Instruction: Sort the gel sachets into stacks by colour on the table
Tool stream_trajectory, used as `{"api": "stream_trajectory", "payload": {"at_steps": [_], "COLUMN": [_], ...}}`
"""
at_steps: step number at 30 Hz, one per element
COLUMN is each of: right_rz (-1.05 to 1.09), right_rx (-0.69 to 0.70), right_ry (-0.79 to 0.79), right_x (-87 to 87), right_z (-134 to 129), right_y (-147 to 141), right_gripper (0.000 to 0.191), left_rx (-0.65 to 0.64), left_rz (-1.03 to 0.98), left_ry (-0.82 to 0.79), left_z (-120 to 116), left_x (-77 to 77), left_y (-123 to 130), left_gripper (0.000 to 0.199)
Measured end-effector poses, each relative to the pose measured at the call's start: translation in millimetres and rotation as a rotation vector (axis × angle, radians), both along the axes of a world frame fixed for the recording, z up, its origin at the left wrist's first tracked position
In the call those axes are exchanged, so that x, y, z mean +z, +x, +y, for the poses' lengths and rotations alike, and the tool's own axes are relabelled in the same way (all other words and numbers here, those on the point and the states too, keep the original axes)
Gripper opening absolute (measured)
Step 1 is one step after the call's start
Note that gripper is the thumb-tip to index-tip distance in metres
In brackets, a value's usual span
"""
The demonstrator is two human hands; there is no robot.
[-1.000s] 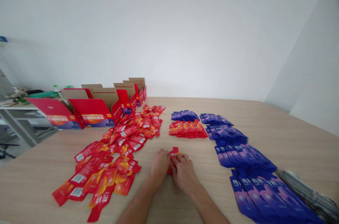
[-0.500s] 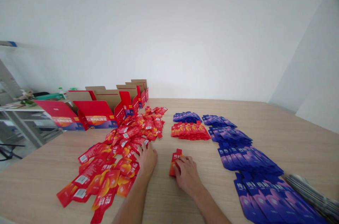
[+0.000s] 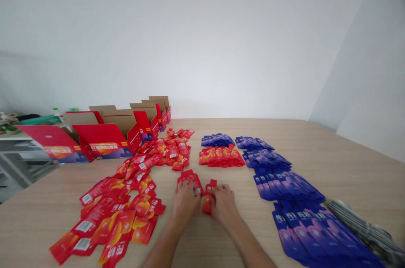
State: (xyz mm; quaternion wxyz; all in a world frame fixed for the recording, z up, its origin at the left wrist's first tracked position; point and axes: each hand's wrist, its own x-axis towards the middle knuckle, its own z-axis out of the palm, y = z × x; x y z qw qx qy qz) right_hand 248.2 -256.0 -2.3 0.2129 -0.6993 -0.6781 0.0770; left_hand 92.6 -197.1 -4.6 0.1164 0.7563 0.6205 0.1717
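Observation:
My left hand (image 3: pixel 186 199) is closed on a red sachet (image 3: pixel 190 175) with a barcode, against the table in front of me; one or more may be stacked there, I cannot tell. Just right of it, my right hand (image 3: pixel 224 204) grips another red sachet (image 3: pixel 206 204), printed side up with its narrow top pointing away. Both thumbs are partly hidden. Loose red sachets (image 3: pixel 107 217) lie in a long heap to the left. Beyond my hands is an overlapping row of red sachets (image 3: pixel 221 156).
Open red cartons (image 3: pixel 104 139) line the table's left side. Overlapping blue sachets (image 3: pixel 218 139) lie behind the red row, and several more blue groups (image 3: pixel 284 183) run down the right. A striped cloth bundle (image 3: pixel 363 226) lies at the right. A wall (image 3: pixel 237 48) stands behind the table (image 3: pixel 177 242).
My left hand has moved right from the loose heap, bringing red sachet material beside my right hand. My right hand stays at its sachet. The view has shifted slightly right.

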Motion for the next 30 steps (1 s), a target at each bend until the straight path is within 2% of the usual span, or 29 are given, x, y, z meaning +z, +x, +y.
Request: {"api": "stream_trajectory", "payload": {"at_steps": [3, 8, 13, 15, 19, 21, 23, 24, 27, 30], "right_rz": [0.001, -0.010, -0.008, -0.003, 0.020, 0.079, 0.182, 0.250, 0.518, 0.746], "right_rx": [-0.015, -0.027, -0.026, -0.028, -0.031, -0.016, -0.013, -0.012, 0.030, 0.092], "right_ry": [0.008, 0.001, -0.007, -0.019, -0.033, -0.002, 0.049, 0.071, 0.076, 0.063], "right_x": [-0.3, -3.0, -4.2, -3.4, -3.3, -4.5, -4.8, -4.0, 3.9, 15.4], "right_z": [1.1, 3.1, 3.6, 3.5, 4.3, 6.1, 8.6, 9.7, 11.0, 8.5], "right_y": [3.5, 3.9, 2.9, 2.5, 2.6, 3.0, 3.4, 3.4, 3.3, 3.4], "right_gripper": [0.019, 0.018, 0.023, 0.025, 0.028, 0.029, 0.031, 0.032, 0.043, 0.058], "left_rx": [0.005, 0.105, 0.038, 0.057, 0.129, 0.125, 0.094, 0.077, 0.046, 0.022], "left_rz": [-0.015, 0.070, 0.013, -0.081, -0.323, -0.467, -0.643, -0.746, -1.051, -1.131], "left_ry": [-0.048, 0.030, 0.029, 0.002, 0.024, 0.059, 0.040, 0.012, -0.080, -0.158], "left_z": [2.1, 0.6, -0.5, 0.5, 4.8, 8.0, 11.4, 12.8, 15.0, 13.1], "left_x": [0.5, -3.1, -7.9, -8.8, -9.2, -9.3, -10.2, -11.1, -15.1, -18.3], "left_y": [2.8, 14.2, 18.5, 18.2, 16.1, 14.9, 14.4, 14.8, 18.2, 22.5], "left_gripper": [0.021, 0.052, 0.038, 0.037, 0.047, 0.037, 0.021, 0.021, 0.038, 0.045]}}
